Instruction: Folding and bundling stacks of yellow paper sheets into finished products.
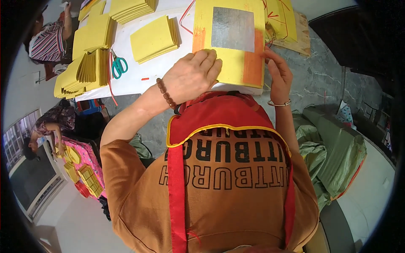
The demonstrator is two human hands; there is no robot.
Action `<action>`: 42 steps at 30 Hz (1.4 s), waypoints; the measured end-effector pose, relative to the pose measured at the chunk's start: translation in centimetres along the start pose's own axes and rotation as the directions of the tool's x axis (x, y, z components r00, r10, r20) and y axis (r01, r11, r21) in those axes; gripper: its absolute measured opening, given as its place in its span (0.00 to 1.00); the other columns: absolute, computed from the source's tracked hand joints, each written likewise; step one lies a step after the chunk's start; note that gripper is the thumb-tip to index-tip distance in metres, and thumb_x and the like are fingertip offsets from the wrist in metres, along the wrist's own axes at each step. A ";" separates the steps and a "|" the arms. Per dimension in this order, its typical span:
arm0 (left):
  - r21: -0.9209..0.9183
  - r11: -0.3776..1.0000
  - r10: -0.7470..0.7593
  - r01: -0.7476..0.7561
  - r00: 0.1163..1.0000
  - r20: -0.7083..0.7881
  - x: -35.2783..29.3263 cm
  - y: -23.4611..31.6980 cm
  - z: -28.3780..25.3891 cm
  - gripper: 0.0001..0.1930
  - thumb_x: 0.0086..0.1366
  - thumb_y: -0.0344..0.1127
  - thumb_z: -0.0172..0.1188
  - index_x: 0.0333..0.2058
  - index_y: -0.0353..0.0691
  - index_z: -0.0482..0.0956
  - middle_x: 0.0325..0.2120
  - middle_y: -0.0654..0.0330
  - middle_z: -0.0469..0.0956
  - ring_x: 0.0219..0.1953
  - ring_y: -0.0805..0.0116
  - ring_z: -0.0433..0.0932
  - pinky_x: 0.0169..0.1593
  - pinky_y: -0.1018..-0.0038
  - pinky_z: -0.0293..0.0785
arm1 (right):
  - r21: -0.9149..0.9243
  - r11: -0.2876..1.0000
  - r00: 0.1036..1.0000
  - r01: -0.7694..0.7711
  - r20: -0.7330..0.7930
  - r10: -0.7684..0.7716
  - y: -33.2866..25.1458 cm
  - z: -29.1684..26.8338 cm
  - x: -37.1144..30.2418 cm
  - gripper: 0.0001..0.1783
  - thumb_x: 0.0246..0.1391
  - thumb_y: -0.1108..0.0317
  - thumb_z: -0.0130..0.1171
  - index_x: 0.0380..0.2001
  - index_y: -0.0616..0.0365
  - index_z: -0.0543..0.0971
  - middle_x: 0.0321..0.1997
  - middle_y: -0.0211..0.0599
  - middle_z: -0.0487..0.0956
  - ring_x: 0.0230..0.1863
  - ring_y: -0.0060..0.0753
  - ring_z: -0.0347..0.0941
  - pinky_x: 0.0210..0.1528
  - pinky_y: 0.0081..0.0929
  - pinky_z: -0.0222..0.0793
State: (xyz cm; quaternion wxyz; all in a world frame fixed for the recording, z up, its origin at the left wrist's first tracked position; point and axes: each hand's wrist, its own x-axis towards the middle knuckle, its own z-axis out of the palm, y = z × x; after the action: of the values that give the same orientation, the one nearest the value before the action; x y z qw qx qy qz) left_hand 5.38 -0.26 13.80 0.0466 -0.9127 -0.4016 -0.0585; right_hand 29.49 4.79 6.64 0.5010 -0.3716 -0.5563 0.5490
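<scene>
A stack of yellow paper [230, 69] with a silver square and orange patches lies before me at the table's near edge. My left hand [196, 71] is on its near left corner, fingers bent and pressed together around the edge; the thumb is hidden. At the stack's right side is my right hand [279, 74], fingers apart and slightly curved, the fingertips close to the edge. Whether they touch it is hard to make out. A red cord [185, 19] loops out at the stack's left. Behind on the right sits another yellow bundle [284, 19] tied with red cord.
Folded yellow paper bundles [154, 40] lie on the white table [139, 82], several more piled at its left. Green-handled scissors [119, 67] rest beside them. Green sacks [329, 147] stand on the right. Two other people are at left, one by a pink-covered table [90, 152].
</scene>
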 end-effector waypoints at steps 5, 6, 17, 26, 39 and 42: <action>0.188 0.982 -0.013 0.008 1.000 0.026 0.6 1.6 -0.1 0.20 0.50 0.32 0.56 0.43 0.32 0.70 0.39 0.46 0.73 0.41 0.57 0.73 0.39 0.70 0.74 | -0.041 0.999 1.000 0.013 0.027 -0.012 0.1 -0.2 0.1 0.13 0.56 0.72 0.50 0.44 0.63 0.74 0.49 0.35 0.73 0.52 0.26 0.66 0.55 0.24 0.59; 0.189 0.982 -0.013 0.008 1.000 0.026 0.6 1.5 -0.1 0.20 0.50 0.32 0.56 0.43 0.32 0.70 0.39 0.46 0.73 0.41 0.57 0.73 0.39 0.70 0.74 | -0.059 0.998 0.998 0.039 0.043 -0.037 0.2 -0.2 0.2 0.13 0.56 0.72 0.50 0.44 0.63 0.74 0.49 0.35 0.73 0.53 0.27 0.65 0.55 0.24 0.59; -0.387 0.902 -0.196 0.192 0.980 0.030 0.6 -3.1 -1.1 0.18 0.54 0.25 0.51 0.46 0.41 0.72 0.34 0.52 0.77 0.34 0.61 0.77 0.37 0.70 0.73 | -0.116 0.962 0.965 0.246 0.125 -0.231 -1.0 -0.4 1.8 0.18 0.50 0.69 0.55 0.47 0.60 0.73 0.50 0.34 0.73 0.60 0.31 0.60 0.61 0.30 0.52; -0.822 0.419 -0.415 0.386 0.886 0.205 0.9 -5.6 0.3 0.15 0.65 0.41 0.48 0.41 0.35 0.72 0.20 0.63 0.70 0.24 0.75 0.68 0.30 0.78 0.65 | -0.205 0.975 0.996 0.085 0.046 -0.077 -0.2 0.7 3.0 0.24 0.46 0.70 0.62 0.48 0.61 0.71 0.45 0.32 0.75 0.47 0.25 0.69 0.53 0.25 0.60; -0.882 0.249 -0.296 0.400 0.899 0.324 1.9 -7.7 -1.0 0.12 0.66 0.40 0.49 0.32 0.37 0.74 0.19 0.74 0.65 0.23 0.86 0.60 0.27 0.85 0.58 | -0.265 0.963 0.998 0.043 0.063 -0.028 -1.0 0.4 3.9 0.11 0.48 0.73 0.58 0.38 0.61 0.76 0.37 0.31 0.77 0.40 0.21 0.70 0.47 0.21 0.63; -0.876 0.202 -0.298 0.438 0.880 0.371 2.1 -7.6 -1.8 0.15 0.63 0.43 0.52 0.34 0.36 0.77 0.18 0.73 0.69 0.23 0.83 0.62 0.27 0.81 0.61 | -0.290 0.957 0.998 0.018 0.068 0.002 -1.0 0.2 3.9 0.11 0.48 0.74 0.58 0.37 0.61 0.76 0.37 0.31 0.77 0.40 0.22 0.70 0.47 0.21 0.63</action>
State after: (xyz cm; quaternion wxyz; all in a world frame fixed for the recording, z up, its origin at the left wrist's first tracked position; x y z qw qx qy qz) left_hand 1.06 6.12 16.19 -0.5359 -0.6409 -0.4961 -0.2366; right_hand 28.59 8.38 8.19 0.4240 -0.4199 -0.6490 0.4718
